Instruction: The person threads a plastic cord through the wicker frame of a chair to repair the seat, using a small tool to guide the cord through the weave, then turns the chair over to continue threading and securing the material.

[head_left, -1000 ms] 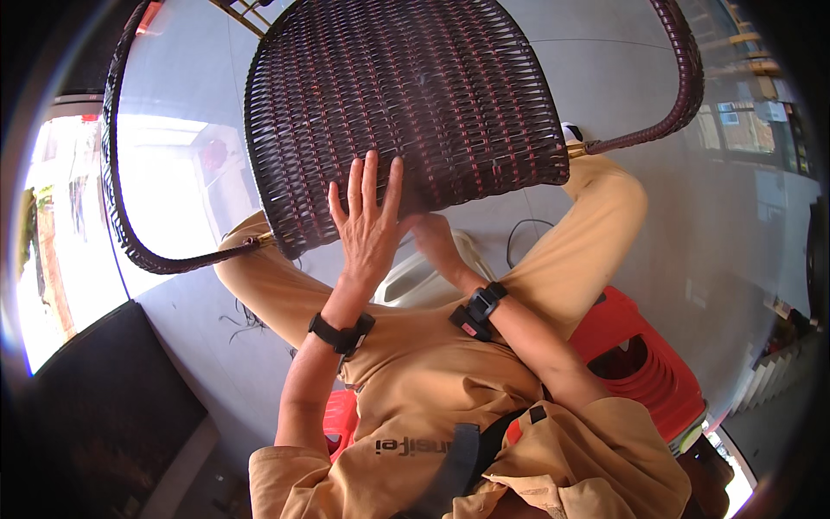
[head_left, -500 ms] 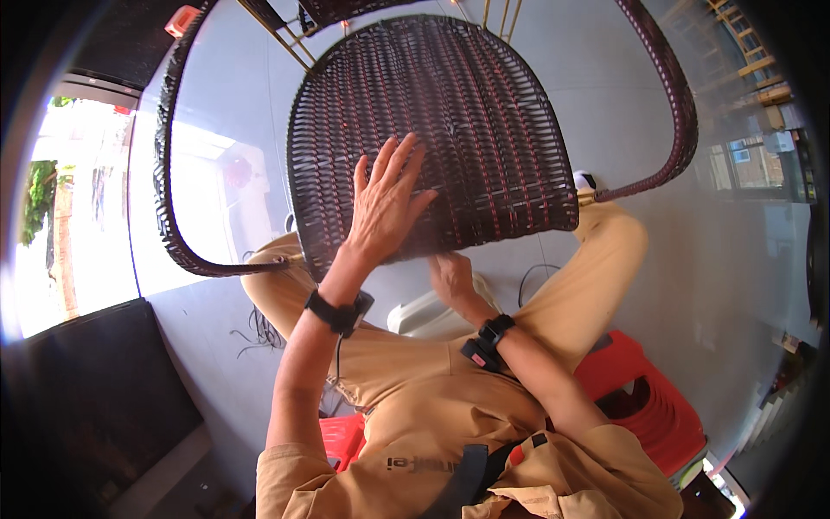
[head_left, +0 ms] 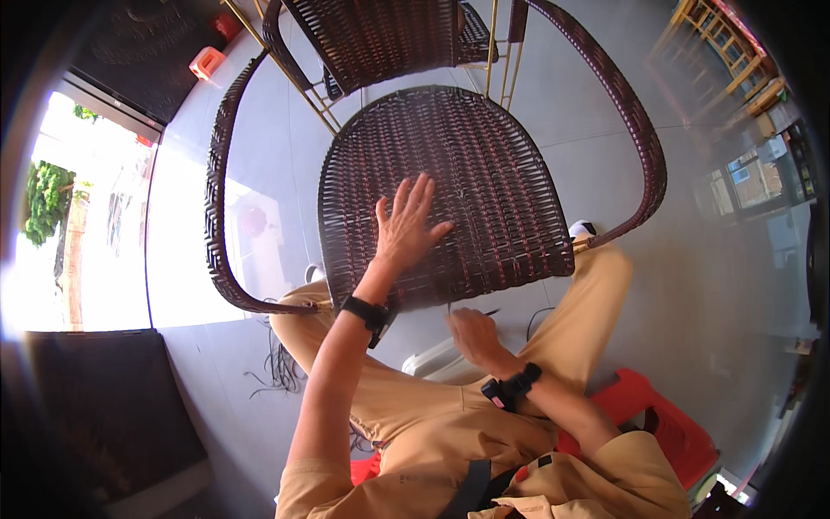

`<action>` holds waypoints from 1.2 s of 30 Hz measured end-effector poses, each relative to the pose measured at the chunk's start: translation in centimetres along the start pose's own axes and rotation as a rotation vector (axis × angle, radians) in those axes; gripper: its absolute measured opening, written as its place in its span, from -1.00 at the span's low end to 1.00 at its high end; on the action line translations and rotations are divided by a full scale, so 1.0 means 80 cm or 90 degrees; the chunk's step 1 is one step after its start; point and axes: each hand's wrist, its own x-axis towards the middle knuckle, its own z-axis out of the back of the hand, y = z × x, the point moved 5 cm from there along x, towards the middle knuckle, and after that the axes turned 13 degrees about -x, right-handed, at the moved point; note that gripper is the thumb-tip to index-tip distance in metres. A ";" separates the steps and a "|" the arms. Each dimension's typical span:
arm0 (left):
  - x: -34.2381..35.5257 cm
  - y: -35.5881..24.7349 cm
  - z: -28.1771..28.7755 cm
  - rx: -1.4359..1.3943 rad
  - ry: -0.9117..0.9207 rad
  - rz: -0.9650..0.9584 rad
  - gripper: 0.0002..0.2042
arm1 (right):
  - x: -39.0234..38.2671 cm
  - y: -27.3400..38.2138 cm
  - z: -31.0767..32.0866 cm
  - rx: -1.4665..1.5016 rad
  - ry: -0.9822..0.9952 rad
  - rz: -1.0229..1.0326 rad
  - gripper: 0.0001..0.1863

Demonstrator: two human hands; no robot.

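A dark brown woven wicker chair point(head_left: 484, 190) with reddish strands and curved arms stands before me, its seat over my knees. My left hand point(head_left: 405, 232) lies palm down on the left middle of the seat, fingers spread. Just below the seat's front edge is my right hand point(head_left: 475, 337), its fingers closed. A thin strand or tip shows at its upper left, and a short dark end sticks out on its right. What these belong to I cannot make out. Both wrists wear black bands.
Behind stands another dark woven chair point(head_left: 372, 43). A red plastic stool point(head_left: 670, 432) is at my right side. Dark loose strands point(head_left: 281, 372) lie on the floor by my left knee. A whitish object point(head_left: 441, 362) sits between my legs. A small red stool point(head_left: 207, 63) stands far left.
The chair appears lower in view, showing more of the chair behind. My right hand has come out from under the seat's front edge toward me. The left hand stays spread on the seat.
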 end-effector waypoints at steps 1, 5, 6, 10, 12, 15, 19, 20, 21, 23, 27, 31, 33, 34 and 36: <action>0.001 0.001 0.000 0.000 -0.002 -0.002 -0.24 | -0.003 0.006 0.006 -0.062 0.025 0.023 -0.90; -0.021 -0.006 0.014 -0.070 0.017 -0.003 -0.18 | 0.009 0.050 0.089 -0.034 -0.098 0.127 -0.91; -0.037 -0.012 0.021 -0.125 0.080 -0.012 -0.15 | 0.011 0.055 0.097 0.036 -0.140 0.125 -0.91; -0.099 -0.039 0.029 -0.232 0.249 -0.036 0.00 | 0.020 0.052 0.101 0.249 -0.091 0.145 -0.86; -0.120 -0.037 0.026 -0.171 0.282 -0.089 0.04 | 0.014 0.057 0.097 0.313 -0.045 0.123 -0.86; -0.139 -0.036 0.022 -0.181 0.203 -0.067 0.03 | 0.022 0.064 0.089 0.511 -0.029 0.115 -0.80; -0.138 -0.059 0.002 -0.106 0.041 -0.116 -0.18 | 0.023 0.049 0.074 0.526 0.059 0.050 -0.63; -0.136 -0.060 -0.005 -0.057 0.024 -0.121 -0.24 | 0.019 0.045 0.067 0.588 0.067 -0.041 -0.61; -0.132 -0.065 -0.006 -0.042 0.003 -0.113 -0.28 | 0.017 0.041 0.061 0.645 0.068 -0.130 -0.58; -0.119 -0.066 -0.018 -0.038 -0.039 -0.094 -0.32 | 0.012 0.045 0.060 0.652 0.052 -0.191 -0.58; -0.109 -0.063 -0.030 0.016 -0.057 -0.080 -0.35 | 0.005 0.062 0.050 0.580 -0.056 -0.201 -0.60; -0.109 -0.065 -0.028 0.015 -0.073 -0.080 -0.29 | -0.005 0.069 0.061 0.530 0.001 -0.218 -0.61; -0.110 -0.064 -0.029 0.002 -0.075 -0.083 -0.27 | -0.008 0.072 0.062 0.514 0.009 -0.211 -0.61; -0.110 -0.065 -0.027 0.006 -0.075 -0.085 -0.26 | -0.009 0.073 0.062 0.489 0.008 -0.194 -0.60; -0.109 -0.065 -0.026 0.009 -0.080 -0.090 -0.25 | -0.011 0.075 0.062 0.463 0.005 -0.176 -0.60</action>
